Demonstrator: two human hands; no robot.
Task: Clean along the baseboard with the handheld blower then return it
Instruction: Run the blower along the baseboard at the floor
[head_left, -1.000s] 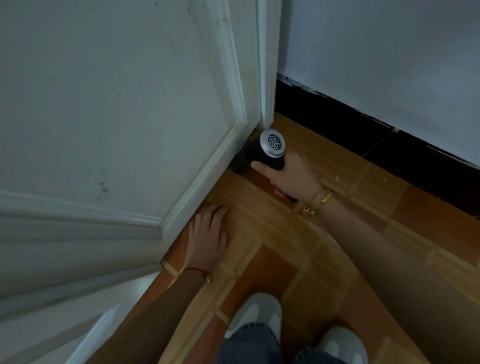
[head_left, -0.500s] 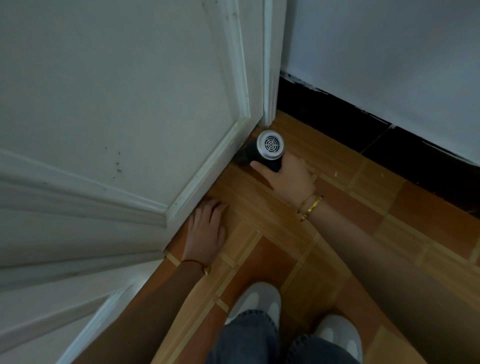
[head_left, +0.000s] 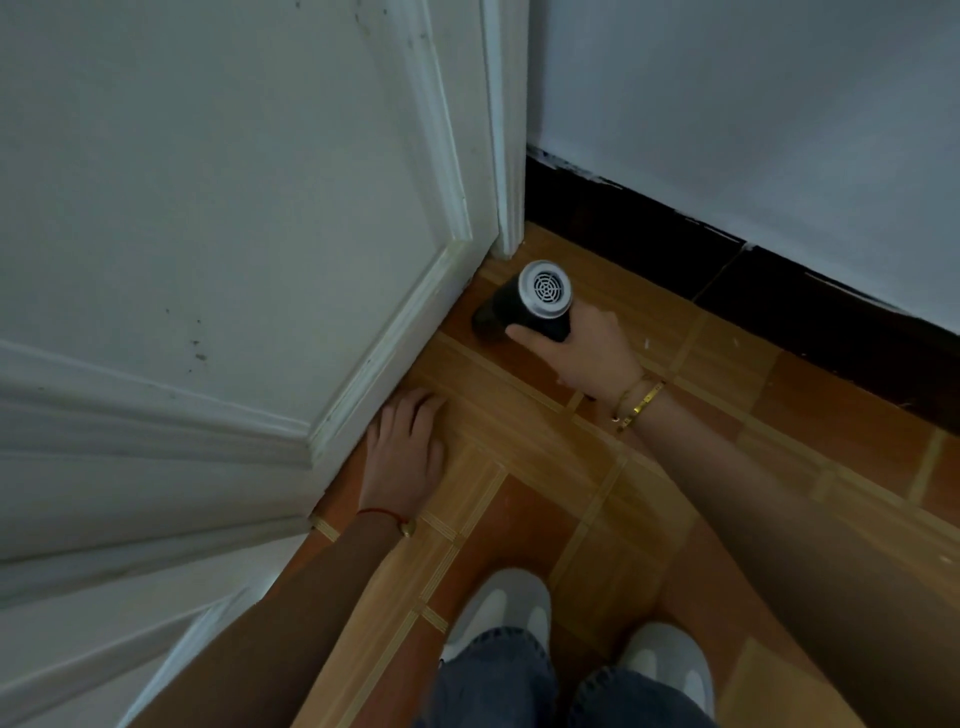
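Your right hand (head_left: 589, 351) is curled in a grip, arm reaching forward; your left hand (head_left: 408, 452) lies flat, fingers straight, nearer you and to its left.

White panelled door (head_left: 208, 234), tiled floor (head_left: 545, 493), white shoes (head_left: 498, 608)

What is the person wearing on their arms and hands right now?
Both forearms are bare, with no sleeves in view and no gloves. The left hand has a thin red string bracelet at the wrist with a small gold-coloured bead or charm. The right hand has gold-coloured bangles at the wrist, one flat and marked. No rings are discernible.
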